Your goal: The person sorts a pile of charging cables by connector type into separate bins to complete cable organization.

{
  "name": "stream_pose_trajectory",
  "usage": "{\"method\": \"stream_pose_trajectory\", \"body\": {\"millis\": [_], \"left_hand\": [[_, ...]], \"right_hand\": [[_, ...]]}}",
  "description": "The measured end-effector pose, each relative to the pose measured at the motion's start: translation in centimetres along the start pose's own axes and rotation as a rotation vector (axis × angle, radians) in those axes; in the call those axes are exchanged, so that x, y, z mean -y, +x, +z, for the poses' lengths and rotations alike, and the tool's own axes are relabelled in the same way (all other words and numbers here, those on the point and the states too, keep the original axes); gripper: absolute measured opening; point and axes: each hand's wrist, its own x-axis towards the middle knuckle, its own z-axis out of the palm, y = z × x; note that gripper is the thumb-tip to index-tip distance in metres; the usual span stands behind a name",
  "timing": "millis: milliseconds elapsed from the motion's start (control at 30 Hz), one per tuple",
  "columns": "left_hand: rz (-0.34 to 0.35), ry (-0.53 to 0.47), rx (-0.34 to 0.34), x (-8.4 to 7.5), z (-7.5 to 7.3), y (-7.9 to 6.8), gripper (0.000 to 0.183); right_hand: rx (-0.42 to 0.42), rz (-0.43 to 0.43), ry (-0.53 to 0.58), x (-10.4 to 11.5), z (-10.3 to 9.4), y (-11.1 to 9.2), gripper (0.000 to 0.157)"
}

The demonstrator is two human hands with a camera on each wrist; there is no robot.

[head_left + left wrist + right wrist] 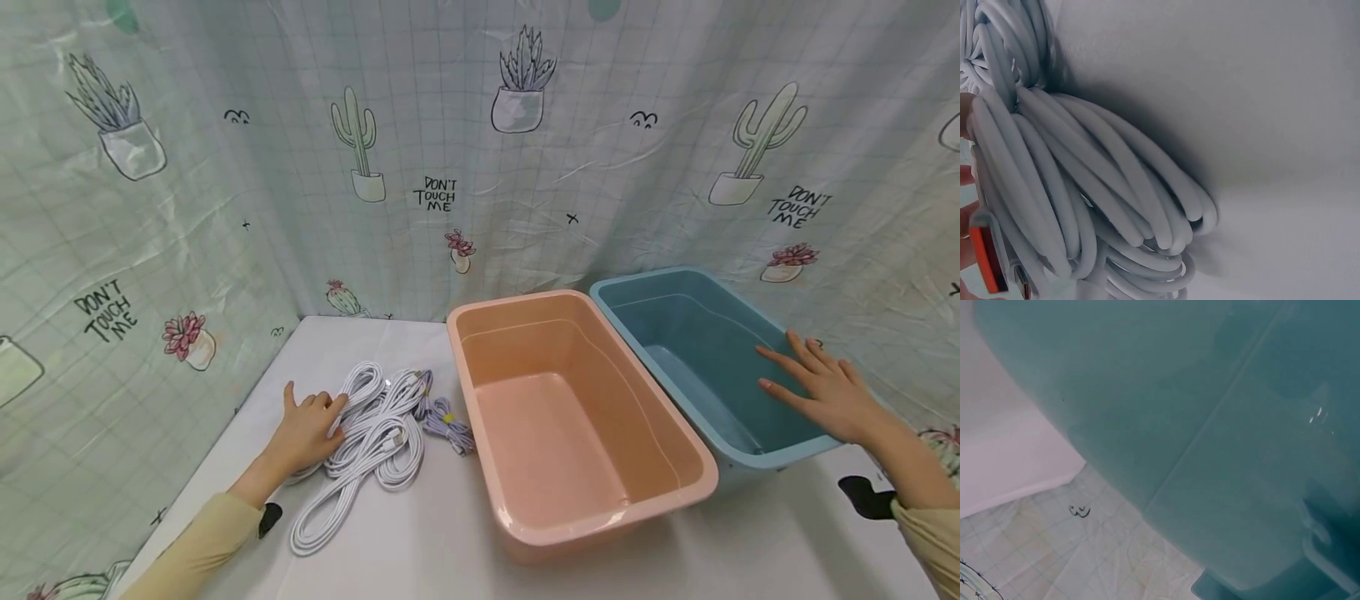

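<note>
My left hand (303,429) is at the left side of a pile of coiled white cables (367,425), its thumb and index finger about one bundle and its little finger sticking out. In the left wrist view, fingertips (965,219) show at the left edge beside a thick white cable bundle (1104,169). An orange-tipped connector (989,259) and a smaller metal plug hang close by. Over the right rim of a blue tub (667,350), my right hand (828,396) lies with fingers spread and holds nothing. The right wrist view shows the blue tub wall (1147,412) but no fingers.
A pink tub (555,433) stands between the cables and the blue tub, its rim close against the blue one. A small greyish cable bundle with a yellow tie (448,423) lies left of it. Patterned curtain (405,150) surrounds the white table (435,542).
</note>
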Motion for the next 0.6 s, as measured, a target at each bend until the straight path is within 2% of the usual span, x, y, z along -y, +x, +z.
{"method": "stream_pose_trajectory", "body": {"millis": [133,300,600], "left_hand": [[-0.023,-0.004,-0.013,-0.4,-0.5,-0.1,0.037],[-0.050,-0.043,0.005,-1.4,-1.5,0.2,0.041],[0.007,-0.025,-0.011,-2.3,-3.1,1.2,0.044]], "right_hand": [[-0.012,-0.001,-0.001,0.1,0.0,-0.1,0.067],[-0.014,-0.002,-0.005,0.1,0.2,-0.2,0.067],[-0.030,-0.010,-0.008,0.1,0.1,-0.2,0.067]]}}
